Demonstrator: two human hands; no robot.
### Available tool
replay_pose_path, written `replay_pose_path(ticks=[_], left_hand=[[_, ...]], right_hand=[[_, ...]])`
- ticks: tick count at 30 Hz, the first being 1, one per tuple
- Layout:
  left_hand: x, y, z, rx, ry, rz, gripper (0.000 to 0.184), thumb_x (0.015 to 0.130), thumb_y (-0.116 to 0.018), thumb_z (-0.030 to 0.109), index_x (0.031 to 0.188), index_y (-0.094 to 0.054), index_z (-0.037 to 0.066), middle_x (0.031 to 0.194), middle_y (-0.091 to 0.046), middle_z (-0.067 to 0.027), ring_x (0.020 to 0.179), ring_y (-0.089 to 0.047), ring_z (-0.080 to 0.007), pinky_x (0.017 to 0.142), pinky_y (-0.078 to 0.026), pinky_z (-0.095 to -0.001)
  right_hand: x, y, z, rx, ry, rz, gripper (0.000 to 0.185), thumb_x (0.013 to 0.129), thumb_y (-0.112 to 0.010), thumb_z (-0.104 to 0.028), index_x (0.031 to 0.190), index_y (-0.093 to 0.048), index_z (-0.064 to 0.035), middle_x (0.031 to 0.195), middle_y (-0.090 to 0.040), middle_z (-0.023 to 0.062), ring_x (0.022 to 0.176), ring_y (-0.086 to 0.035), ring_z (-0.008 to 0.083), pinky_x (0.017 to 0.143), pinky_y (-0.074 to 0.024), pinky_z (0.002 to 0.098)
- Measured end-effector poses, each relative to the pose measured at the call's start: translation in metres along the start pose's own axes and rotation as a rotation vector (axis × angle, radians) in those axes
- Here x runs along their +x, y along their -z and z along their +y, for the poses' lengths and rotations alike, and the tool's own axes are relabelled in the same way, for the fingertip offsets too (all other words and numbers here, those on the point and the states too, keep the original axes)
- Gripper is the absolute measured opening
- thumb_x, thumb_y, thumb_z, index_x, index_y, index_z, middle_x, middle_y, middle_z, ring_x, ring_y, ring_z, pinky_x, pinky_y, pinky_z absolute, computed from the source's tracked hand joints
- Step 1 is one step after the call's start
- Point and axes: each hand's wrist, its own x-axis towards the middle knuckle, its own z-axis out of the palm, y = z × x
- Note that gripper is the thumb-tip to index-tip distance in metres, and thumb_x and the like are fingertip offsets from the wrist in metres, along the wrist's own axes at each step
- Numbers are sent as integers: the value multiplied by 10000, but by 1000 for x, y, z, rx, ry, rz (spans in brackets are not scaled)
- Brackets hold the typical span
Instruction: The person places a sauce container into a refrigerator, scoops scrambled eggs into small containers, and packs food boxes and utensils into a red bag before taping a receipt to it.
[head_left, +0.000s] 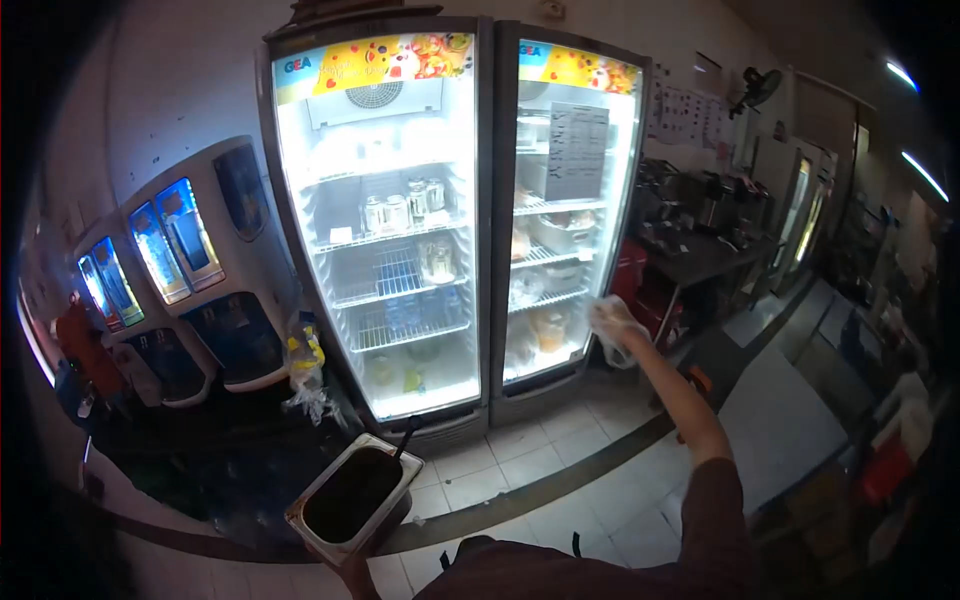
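Note:
My left hand grips a rectangular metal food pan from below at its near end; most of the fingers are hidden beneath it. Dark contents fill the pan, and a black utensil handle sticks up at its far right corner. Stretched forward, my right hand is closed on a crumpled piece of clear plastic, whose exact kind I cannot make out. This hand is by the lower right edge of the right glass-door fridge.
The left glass-door fridge holds jars on lit shelves. Drink dispensers stand at the left, with a plastic bag hanging beside them. A dark table and red crates are to the right. Tiled floor lies ahead.

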Motion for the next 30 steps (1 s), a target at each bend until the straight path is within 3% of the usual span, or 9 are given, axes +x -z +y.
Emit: replay_pose_path(ticks=[1,3,8,9,12,15,20,27,30], left_hand=[[4,-22,-1,7,7,17,911,644,-731,180,1311,-133,20,1250,-312,-150,1106,-378,-270,926,-344,-411],[10,-66,-6,27,17,44,890,649,-727,177,1305,-147,16,1240,-325,-150,1096,-387,-268,920,-350,-408],[37,-170,-30,91,11,115,838,664,-716,170,1290,-184,4,1214,-358,-151,1073,-411,-263,907,-365,-399],[43,-190,-34,93,13,135,828,666,-714,168,1287,-192,1,1209,-364,-151,1068,-416,-262,905,-368,-397],[60,-235,-42,119,42,131,797,675,-708,163,1278,-214,-6,1194,-384,-152,1054,-431,-259,897,-377,-391],[76,-271,-41,112,34,82,767,684,-701,159,1269,-236,-13,1178,-404,-152,1040,-445,-256,889,-386,-386],[77,-316,-41,90,83,-17,717,698,-690,151,1253,-272,-25,1153,-437,-153,1016,-469,-251,875,-401,-377],[149,-383,-102,370,146,-227,649,718,-675,141,1232,-324,-42,1117,-483,-154,983,-503,-244,857,-422,-364],[154,-482,74,-276,187,-182,639,701,-647,31,1235,-299,-24,1087,-486,-139,959,-523,-220,833,-458,-332]], right_hand=[[36,5,-48,-283,15,167,176,805,-468,-191,825,-563,-44,806,-582,169,787,-570,283,689,-442,366],[167,-50,57,-402,184,296,238,820,-443,-237,882,-570,-45,913,-582,147,872,-548,274,773,-421,373],[362,-122,72,-204,56,494,439,864,-386,-355,1102,-482,1,1170,-450,254,1096,-447,311,891,-374,387],[374,-115,59,-866,154,500,430,870,-383,-364,1060,-494,6,1119,-499,223,990,-512,303,827,-421,366],[420,-134,75,516,-95,584,208,856,-464,-227,1001,-523,-90,844,-610,126,772,-597,266,645,-456,400],[418,-159,61,1002,-123,677,164,830,-514,-213,909,-528,-70,762,-602,89,672,-596,221,566,-457,355],[387,-140,43,139,192,919,146,792,-580,-168,793,-483,-59,665,-513,35,560,-500,121,486,-405,268],[287,-81,5,695,39,563,267,788,-613,-241,740,-441,-43,561,-403,23,542,-387,141,513,-357,298],[215,-44,5,638,79,574,214,826,-546,-208,896,-500,-10,737,-489,60,677,-471,152,608,-391,290]])
